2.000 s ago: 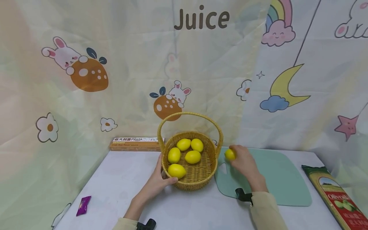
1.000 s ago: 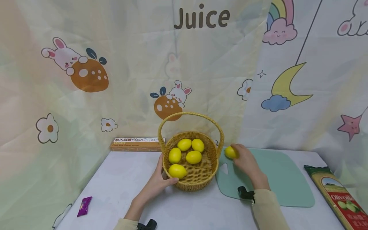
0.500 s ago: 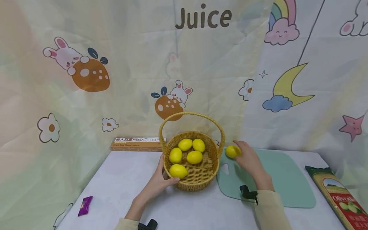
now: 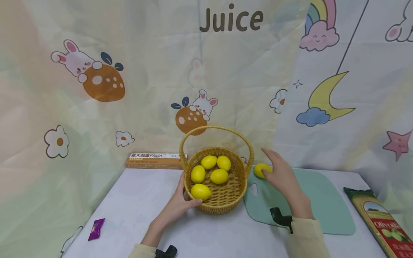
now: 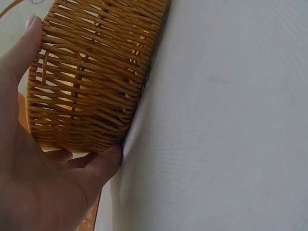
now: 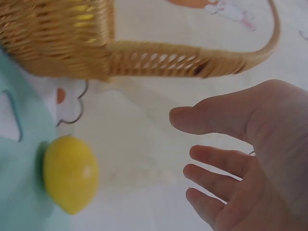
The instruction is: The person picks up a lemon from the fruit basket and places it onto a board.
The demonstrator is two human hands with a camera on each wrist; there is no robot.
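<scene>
A woven basket with a tall handle stands mid-table with several lemons inside. My left hand grips its left side, thumb over the rim; the left wrist view shows the fingers curved round the wicker wall. One lemon lies on the green cutting board near its back left corner. My right hand hovers just right of that lemon, apart from it in the right wrist view. Its thumb and fingers are spread and hold nothing.
A pasta box lies behind the basket to the left, against the printed cloth backdrop. On the left of the table is a purple wrapped candy. At the far right lies an Olivoila packet, beside the board.
My right hand has let go of the lemon, spread its fingers and lifted up and right. The lemon stays on the board. My left hand keeps its hold on the basket.
</scene>
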